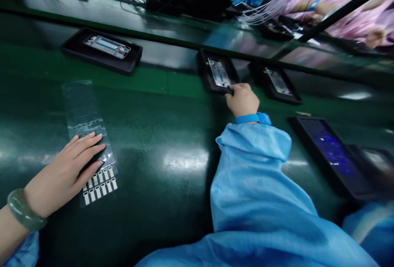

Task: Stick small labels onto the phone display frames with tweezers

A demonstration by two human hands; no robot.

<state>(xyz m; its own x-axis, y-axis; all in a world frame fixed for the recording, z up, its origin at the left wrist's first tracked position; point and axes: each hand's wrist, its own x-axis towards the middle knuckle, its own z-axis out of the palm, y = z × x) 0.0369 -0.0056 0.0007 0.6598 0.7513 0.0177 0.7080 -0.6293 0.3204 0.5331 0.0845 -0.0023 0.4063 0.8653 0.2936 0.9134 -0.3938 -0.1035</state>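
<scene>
The left hand (66,166) lies flat upon clear film (84,113), lower left. Right of centre, the right hand (243,100) pinches a black tray (205,72).

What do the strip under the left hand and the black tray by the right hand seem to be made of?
The strip looks like thin, clear, glossy plastic: it glints, and the green table shows through. The tray looks matt, perhaps foam or moulded plastic; its rim is dull, but I cannot tell which.

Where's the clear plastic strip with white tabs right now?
In the head view, the clear plastic strip with white tabs lies at left on the dark green work surface, partly under the left hand.
</scene>
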